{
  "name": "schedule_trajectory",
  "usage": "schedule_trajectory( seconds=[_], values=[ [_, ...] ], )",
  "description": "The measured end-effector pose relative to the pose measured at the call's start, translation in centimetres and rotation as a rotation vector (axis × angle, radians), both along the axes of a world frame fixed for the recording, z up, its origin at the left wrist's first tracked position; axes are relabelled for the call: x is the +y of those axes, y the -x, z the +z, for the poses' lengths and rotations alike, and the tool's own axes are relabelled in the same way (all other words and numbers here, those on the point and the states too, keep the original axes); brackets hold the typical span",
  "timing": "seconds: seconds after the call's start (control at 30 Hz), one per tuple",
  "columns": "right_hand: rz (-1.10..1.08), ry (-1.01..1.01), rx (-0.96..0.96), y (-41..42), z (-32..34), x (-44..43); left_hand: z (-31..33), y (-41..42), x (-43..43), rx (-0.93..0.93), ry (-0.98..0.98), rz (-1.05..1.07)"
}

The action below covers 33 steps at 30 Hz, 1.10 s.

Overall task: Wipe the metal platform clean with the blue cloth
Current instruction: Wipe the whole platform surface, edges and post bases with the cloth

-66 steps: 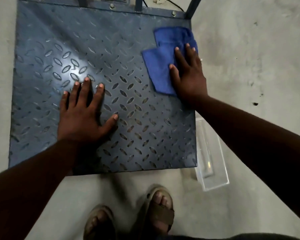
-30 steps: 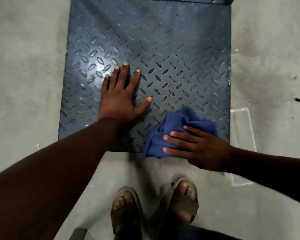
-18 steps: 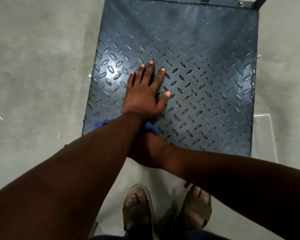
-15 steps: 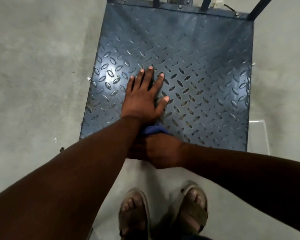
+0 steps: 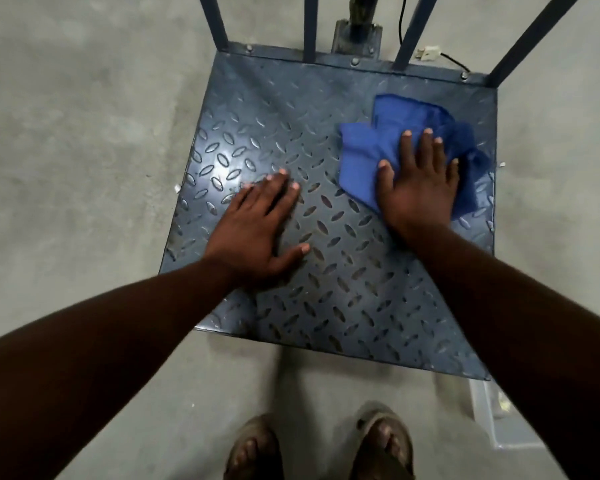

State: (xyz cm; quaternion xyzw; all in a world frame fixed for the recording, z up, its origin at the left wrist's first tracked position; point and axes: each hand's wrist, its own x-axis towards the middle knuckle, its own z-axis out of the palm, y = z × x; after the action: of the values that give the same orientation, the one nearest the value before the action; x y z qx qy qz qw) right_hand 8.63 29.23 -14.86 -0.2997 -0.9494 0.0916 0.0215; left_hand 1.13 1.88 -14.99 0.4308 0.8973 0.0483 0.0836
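A dark blue-grey metal platform (image 5: 347, 282) with a raised diamond tread lies flat on the concrete floor. The crumpled blue cloth (image 5: 395, 133) rests on its far right part. My right hand (image 5: 420, 192) lies flat on the cloth with fingers spread, pressing it against the plate. My left hand (image 5: 257, 230) is planted palm down on the bare plate left of centre, fingers spread, holding nothing.
Blue metal bars (image 5: 309, 26) rise from the platform's far edge, with a post base (image 5: 357, 32) and a black cable with a white plug (image 5: 428, 53) behind. A clear plastic tray (image 5: 499, 417) lies on the floor at the near right corner. My sandalled feet (image 5: 319, 448) stand before the near edge.
My right hand has carried the cloth from the platform's near edge, under my left arm, up to the far right part. My left hand has stayed flat on the plate.
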Motion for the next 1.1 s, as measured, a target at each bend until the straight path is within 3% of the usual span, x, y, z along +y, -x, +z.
schedule_trajectory(
  seconds=[0.03,0.17,0.23,0.33,0.37,0.4,0.5,0.6,0.7,0.83,0.93,1.03,1.1],
  values=[
    [0.059,-0.006,0.004,1.0,0.1,-1.7,0.0,-0.1,-0.1,-0.002,-0.006,0.082],
    [0.637,-0.049,0.014,2.5,-0.7,-3.4,-0.5,-0.1,-0.1,0.024,-0.001,0.187],
    [0.450,-0.067,0.033,4.0,-0.8,-0.8,-0.5,-0.3,0.0,0.016,0.023,0.183],
    [-0.102,-0.012,-0.007,7.4,-0.2,0.5,-0.3,-0.1,-0.1,0.013,0.019,0.181],
    [-0.142,-0.008,-0.025,8.8,0.2,-1.0,-0.3,-0.1,-0.1,0.010,0.015,0.179],
    [-0.065,-0.018,-0.032,10.1,0.5,-3.4,-0.4,-0.1,-0.1,0.008,0.010,0.180],
    [0.456,-0.044,0.007,13.7,0.1,-10.6,-0.5,0.0,-0.4,0.001,-0.006,0.191],
    [0.635,0.011,-0.015,16.6,0.7,-11.1,-0.5,0.2,-0.5,-0.003,0.001,0.204],
    [0.498,-0.001,-0.017,15.7,0.7,-6.2,-0.4,0.2,-0.3,-0.012,0.027,0.189],
    [-0.025,-0.050,0.026,8.3,-0.4,3.1,-0.1,0.3,-0.2,-0.045,0.032,0.165],
    [-0.289,-0.035,-0.020,5.0,-0.5,7.2,0.0,0.4,-0.3,-0.070,0.037,0.160],
    [-0.366,-0.017,-0.042,6.0,-0.4,6.9,0.0,0.4,-0.5,-0.077,0.023,0.162],
    [-0.266,-0.028,-0.023,8.1,-0.3,5.0,-0.1,0.4,-0.5,-0.076,0.009,0.169]
  ],
)
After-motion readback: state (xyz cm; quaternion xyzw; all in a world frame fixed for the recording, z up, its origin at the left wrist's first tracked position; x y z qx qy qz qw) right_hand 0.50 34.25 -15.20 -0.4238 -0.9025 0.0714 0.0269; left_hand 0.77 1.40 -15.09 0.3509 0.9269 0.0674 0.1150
